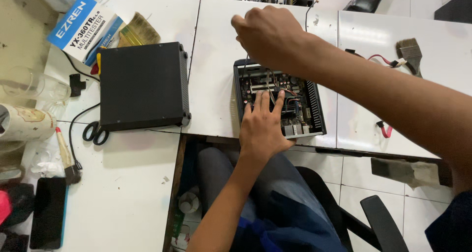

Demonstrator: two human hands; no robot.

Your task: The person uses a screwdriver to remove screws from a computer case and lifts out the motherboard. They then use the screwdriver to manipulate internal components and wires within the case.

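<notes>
A small open computer case [314, 104] with a circuit board and wires inside lies on the white table [216, 85]. My left hand [263, 124] rests flat on the board inside it, fingers spread. My right hand [268, 33] hovers above the case's far edge, fingers closed and pinching a thin dark wire that runs down into the case. The black metal cover [142, 85] lies on the table to the left of the case.
Left of the cover are a blue and white box [83, 28], a paintbrush [140, 31], scissors [95, 132], a glass [34, 85], a small brush [66, 156] and a black phone [48, 210]. Another brush [409, 53] and red cables [386, 60] lie right. A chair armrest [383, 222] is below.
</notes>
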